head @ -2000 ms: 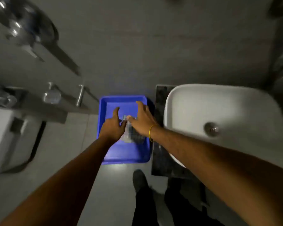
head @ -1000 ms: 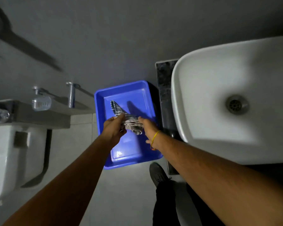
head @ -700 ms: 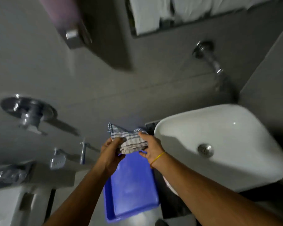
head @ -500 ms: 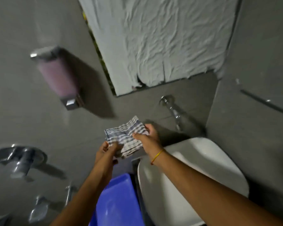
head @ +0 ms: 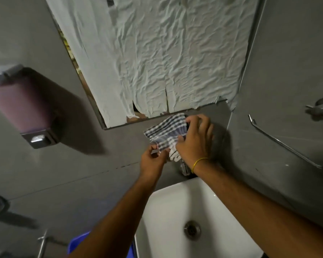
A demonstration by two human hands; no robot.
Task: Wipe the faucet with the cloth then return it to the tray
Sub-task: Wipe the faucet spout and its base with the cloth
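A blue-and-white checked cloth (head: 166, 132) is spread against the grey wall just under the mirror, over the wall-mounted faucet. My right hand (head: 195, 139) presses the cloth down onto the faucet and grips it. My left hand (head: 153, 161) pinches the cloth's lower corner. Only the chrome tip of the faucet (head: 184, 167) shows, below the cloth and behind my right wrist; the rest is hidden. A corner of the blue tray (head: 78, 243) peeks out at the bottom, under my left forearm.
A white basin (head: 168, 220) with a metal drain (head: 192, 230) lies below the hands. The mirror above is covered with crumpled white paper (head: 166, 53). A pink soap dispenser (head: 21, 103) hangs on the left wall, and a chrome rail (head: 283, 144) on the right wall.
Both hands lifted the cloth out of the blue tray, raised it up and to the right, and now hold it over the faucet. The view swung up from the floor to the wall.
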